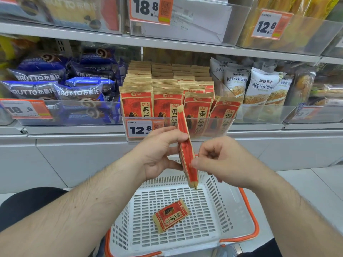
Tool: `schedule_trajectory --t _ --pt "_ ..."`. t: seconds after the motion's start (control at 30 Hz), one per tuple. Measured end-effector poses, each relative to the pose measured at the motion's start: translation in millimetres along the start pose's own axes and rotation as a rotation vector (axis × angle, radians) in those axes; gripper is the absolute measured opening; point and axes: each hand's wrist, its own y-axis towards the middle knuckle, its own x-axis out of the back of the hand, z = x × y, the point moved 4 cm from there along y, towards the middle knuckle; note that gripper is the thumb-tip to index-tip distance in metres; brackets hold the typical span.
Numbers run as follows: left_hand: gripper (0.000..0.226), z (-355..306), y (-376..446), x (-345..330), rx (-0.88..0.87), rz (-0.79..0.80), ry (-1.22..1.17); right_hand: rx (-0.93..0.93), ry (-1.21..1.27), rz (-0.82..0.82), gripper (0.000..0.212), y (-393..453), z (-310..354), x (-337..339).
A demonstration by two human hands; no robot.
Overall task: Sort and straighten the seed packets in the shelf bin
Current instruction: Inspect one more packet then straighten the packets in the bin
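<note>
A clear plastic shelf bin (230,120) on the middle shelf (74,129) holds rows of red and tan sunflower seed packets (136,102) standing upright, front faces toward the aisle; the packet at the far right of the front row (225,112) leans to the left against its neighbour. A price tag reading 12.8 (140,128) hangs on the bin's front wall. To the left, another clear bin (78,119) is piled with blue BRUTTO bread bags (79,91), with an 18.8 tag (24,109) on its front. To the right, a bin (263,114) holds white walnut bread bags (261,89). On the upper shelf, bins carry an 18.8 tag (148,9) and a 12.8 tag (270,25).

Below the hands, a white slotted shopping basket with orange handles (230,206) sits low in front of the shelf; one seed packet (170,216) lies flat and askew on its bottom, face up.

One more seed packet (186,151) is held in the air in front of the bin, above the basket, turned edge-on to the camera and nearly upright, its top tilted slightly left. The left hand (159,153) grips it from the left, fingers curled over its upper part and thumb lower down. The right hand (220,160) pinches its right edge lower down, the other fingers curled in
</note>
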Motion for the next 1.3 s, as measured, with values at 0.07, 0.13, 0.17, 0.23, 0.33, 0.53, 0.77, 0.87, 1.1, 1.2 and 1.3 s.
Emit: schedule_trajectory --t 0.07,0.13,0.17,0.23,0.33,0.53,0.77,0.87,1.1,1.2,1.3 --pt "0.015 -1 1 1 -0.004 -0.017 -0.010 -0.018 -0.042 0.072 0.030 -1 0 -3" --pt "0.016 -1 1 1 -0.006 -0.027 -0.022 -0.023 -0.019 0.109 0.028 -1 0 -5" --pt "0.015 -1 1 1 -0.005 -0.031 -0.028 -0.026 -0.006 0.118 0.027 -1 0 -5" --pt "0.014 -1 -1 0 0.000 -0.037 -0.034 -0.034 0.013 0.121 0.026 -1 -2 -4" --pt "0.012 -1 -1 0 -0.002 -0.038 -0.040 -0.030 0.017 0.112 0.024 -1 -3 -4" --pt "0.026 -5 -8 -7 -0.025 0.143 -0.104 -0.109 0.063 -0.180 0.033 6 -13 4" --pt "0.041 -4 -10 -8 -0.037 0.201 -0.074 -0.157 0.229 -0.191 0.042 14 -21 -2" --pt "0.028 -6 -9 -7 -0.073 0.103 0.057 -0.157 0.286 -0.208 0.031 14 -22 -2" --pt "0.039 -12 -10 -5 -0.164 0.104 0.339 -0.051 0.335 -0.340 0.029 13 -23 4" --pt "0.035 -16 -9 -7 -0.208 0.110 0.386 0.006 0.440 -0.350 0.028 12 -21 4" --pt "0.030 -30 -5 -7 -0.308 0.077 0.453 0.024 0.462 -0.420 0.024 13 -21 11"
